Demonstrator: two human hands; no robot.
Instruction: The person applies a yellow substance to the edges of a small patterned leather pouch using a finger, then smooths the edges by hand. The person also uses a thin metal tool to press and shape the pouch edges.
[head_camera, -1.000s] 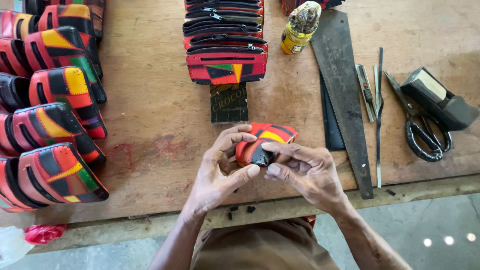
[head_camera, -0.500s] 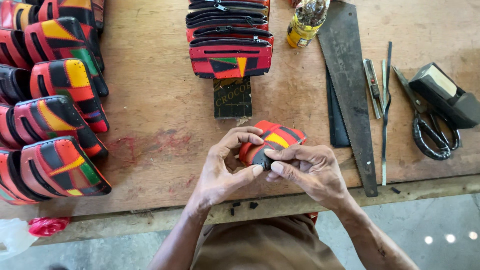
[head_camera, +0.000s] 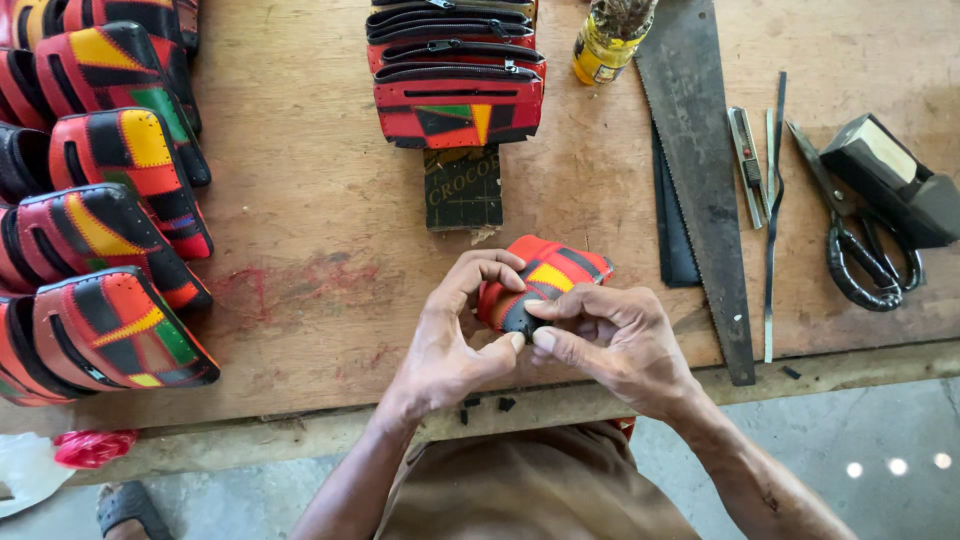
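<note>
Left hand (head_camera: 450, 335): I pinch the patchwork pouch (head_camera: 540, 285) at its dark end.
Right hand (head_camera: 610, 340): clasped on the same end.
Pouch: held above the counter (head_camera: 320, 200) edge.
Handling: likely light, soft and bendable; best gripped by its stitched edges.

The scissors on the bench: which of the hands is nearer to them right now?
Right. The right hand grips the patchwork pouch on the side toward the scissors, though well short of them. The left hand holds the pouch's far side.
</note>
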